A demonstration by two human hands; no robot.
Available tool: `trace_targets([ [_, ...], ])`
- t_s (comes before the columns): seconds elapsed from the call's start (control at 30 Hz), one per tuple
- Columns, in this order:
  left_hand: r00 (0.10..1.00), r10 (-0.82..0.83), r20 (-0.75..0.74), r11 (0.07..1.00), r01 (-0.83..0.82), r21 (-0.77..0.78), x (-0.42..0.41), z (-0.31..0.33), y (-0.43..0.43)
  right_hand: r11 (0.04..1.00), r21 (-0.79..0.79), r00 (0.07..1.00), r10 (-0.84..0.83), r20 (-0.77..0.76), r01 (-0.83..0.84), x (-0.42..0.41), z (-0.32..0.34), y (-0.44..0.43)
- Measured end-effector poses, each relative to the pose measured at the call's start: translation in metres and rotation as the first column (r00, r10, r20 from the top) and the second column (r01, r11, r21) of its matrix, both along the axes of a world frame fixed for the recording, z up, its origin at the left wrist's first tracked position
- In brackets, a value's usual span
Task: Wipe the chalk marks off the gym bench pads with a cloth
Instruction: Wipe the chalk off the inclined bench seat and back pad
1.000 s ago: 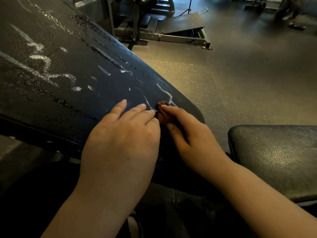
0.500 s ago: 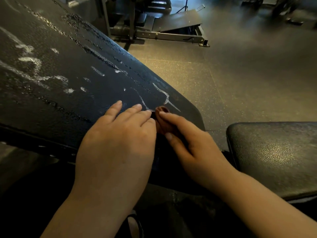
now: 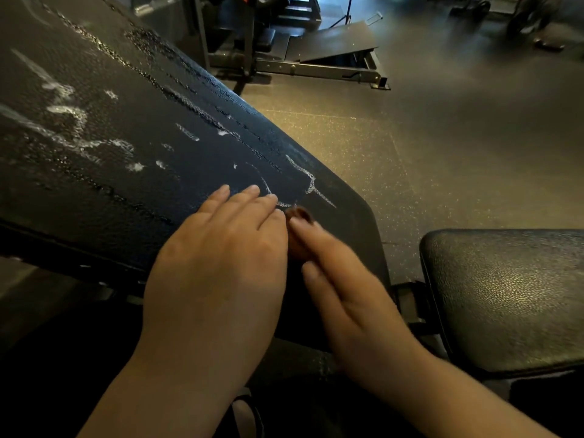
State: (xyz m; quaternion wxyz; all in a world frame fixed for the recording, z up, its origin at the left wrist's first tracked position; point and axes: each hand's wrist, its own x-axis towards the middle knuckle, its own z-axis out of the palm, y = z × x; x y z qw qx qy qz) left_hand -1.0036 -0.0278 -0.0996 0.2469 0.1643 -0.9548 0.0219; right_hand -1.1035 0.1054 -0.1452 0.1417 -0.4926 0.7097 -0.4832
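Streaked with chalk marks (image 3: 311,184), the tilted back pad (image 3: 126,184) runs lengthwise from its rounded near end up and away leftward. At that end the left hand (image 3: 218,263) lies flat, fingers straight; the blurred right hand (image 3: 344,295) pinches a brown cloth (image 3: 298,214) against the pad.

Dim, warm light; glare on the floor (image 3: 426,143), motion-blurred right hand (image 3: 344,295).

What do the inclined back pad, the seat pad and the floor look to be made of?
The inclined back pad looks like black vinyl or faux leather: pebbled grain, dull sheen, with white chalk marks on it. The seat pad shows the same grained, slightly glossy covering. The floor is probably rubber gym matting: dark, matte, pale speckles.
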Motion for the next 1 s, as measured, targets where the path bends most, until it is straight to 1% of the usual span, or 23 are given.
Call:
trace_targets([
  [0.03, 1.0, -0.003, 0.001, 1.0, 0.003, -0.007, 0.0, 0.001, 0.0, 0.997, -0.006, 0.996, 0.073, -0.047, -0.073, 0.001, -0.002, 0.007],
  [0.07, 1.0, -0.003, 0.007, 1.0, 0.004, -0.011, 0.0, 0.001, 0.0, 0.995, 0.0, 0.99, 0.103, -0.094, -0.103, -0.006, -0.006, 0.012],
  [0.1, 1.0, 0.0, 0.012, 1.0, 0.0, -0.012, 0.001, 0.001, 0.0, 0.996, 0.0, 0.989, 0.086, -0.121, -0.086, -0.015, -0.01, 0.012],
  [0.13, 1.0, 0.002, 0.016, 1.0, -0.002, -0.007, 0.002, 0.001, 0.0, 1.0, -0.006, 0.994, 0.029, -0.104, -0.03, -0.025, -0.015, 0.009],
  [0.17, 1.0, 0.001, 0.016, 1.0, -0.001, -0.002, 0.002, 0.001, 0.0, 0.998, -0.015, 0.997, -0.064, -0.04, 0.063, -0.032, -0.017, 0.004],
  [0.2, 1.0, -0.004, 0.012, 1.0, 0.004, 0.004, 0.003, 0.001, 0.001, 0.987, -0.021, 0.985, -0.159, 0.069, 0.161, -0.034, -0.017, -0.003],
  [0.23, 1.0, -0.009, 0.01, 1.0, 0.009, 0.009, 0.003, 0.001, 0.002, 0.975, -0.015, 0.965, -0.217, 0.147, 0.221, -0.031, -0.017, -0.008],
  [0.27, 1.0, -0.009, 0.013, 1.0, 0.009, 0.017, 0.003, 0.001, 0.002, 0.971, -0.015, 0.957, -0.234, 0.171, 0.24, -0.023, -0.015, -0.012],
  [0.33, 1.0, 0.0, 0.023, 0.999, -0.001, 0.04, 0.002, 0.002, 0.002, 0.986, -0.037, 0.981, -0.158, 0.111, 0.163, -0.001, -0.008, -0.011],
  [0.4, 1.0, 0.013, 0.018, 0.999, -0.014, 0.048, 0.002, 0.003, 0.003, 0.998, -0.06, 1.0, 0.014, 0.005, -0.014, 0.009, -0.003, -0.003],
  [0.43, 1.0, 0.015, 0.012, 0.999, -0.016, 0.049, 0.002, 0.004, 0.004, 0.996, -0.046, 0.996, 0.078, -0.033, -0.079, 0.005, -0.004, 0.002],
  [0.47, 1.0, 0.015, 0.006, 0.999, -0.015, 0.052, 0.003, 0.004, 0.004, 0.996, -0.035, 0.994, 0.084, -0.063, -0.087, -0.004, -0.006, 0.004],
  [0.5, 1.0, 0.014, 0.001, 0.998, -0.014, 0.057, 0.003, 0.004, 0.005, 0.999, -0.024, 0.997, 0.042, -0.069, -0.044, -0.014, -0.009, 0.002],
  [0.53, 1.0, 0.011, -0.002, 0.998, -0.011, 0.064, 0.003, 0.005, 0.004, 0.999, -0.024, 0.998, -0.038, -0.04, 0.037, -0.024, -0.01, -0.002],
  [0.6, 1.0, -0.003, -0.009, 0.997, 0.004, 0.08, 0.006, 0.006, 0.004, 0.983, -0.027, 0.978, -0.18, 0.11, 0.184, -0.033, -0.008, -0.013],
  [0.63, 1.0, -0.016, -0.004, 0.995, 0.016, 0.098, 0.009, 0.008, 0.004, 0.98, 0.0, 0.968, -0.199, 0.151, 0.201, -0.032, -0.006, -0.017],
  [0.67, 1.0, -0.028, 0.012, 0.992, 0.026, 0.124, 0.011, 0.01, 0.004, 0.983, 0.015, 0.973, -0.185, 0.142, 0.184, -0.026, -0.003, -0.019],
  [0.7, 0.999, -0.037, 0.029, 0.988, 0.032, 0.149, 0.012, 0.012, 0.003, 0.991, 0.009, 0.985, -0.135, 0.105, 0.135, -0.019, -0.001, -0.018],
  [0.77, 0.998, -0.049, 0.027, 0.984, 0.044, 0.173, 0.016, 0.015, 0.003, 0.999, -0.039, 1.0, 0.006, -0.001, -0.006, -0.007, 0.001, -0.011],
  [0.8, 0.998, -0.053, 0.015, 0.982, 0.05, 0.18, 0.017, 0.015, 0.004, 0.998, -0.054, 0.998, 0.043, -0.041, -0.045, -0.006, 0.0, -0.01],
  [0.83, 0.999, -0.051, 0.0, 0.983, 0.05, 0.178, 0.018, 0.015, 0.005, 0.996, -0.062, 0.996, 0.053, -0.071, -0.058, -0.009, 0.0, -0.012],
  [0.9, 0.999, -0.036, -0.02, 0.99, 0.038, 0.134, 0.017, 0.013, 0.004, 0.999, -0.042, 0.994, 0.007, -0.106, -0.012, -0.019, 0.004, -0.027],
  [1.0, 0.998, -0.037, 0.055, 0.996, 0.032, 0.087, 0.009, 0.019, -0.002, 0.999, -0.005, 0.996, -0.044, -0.079, 0.043, -0.032, 0.015, -0.055],
])
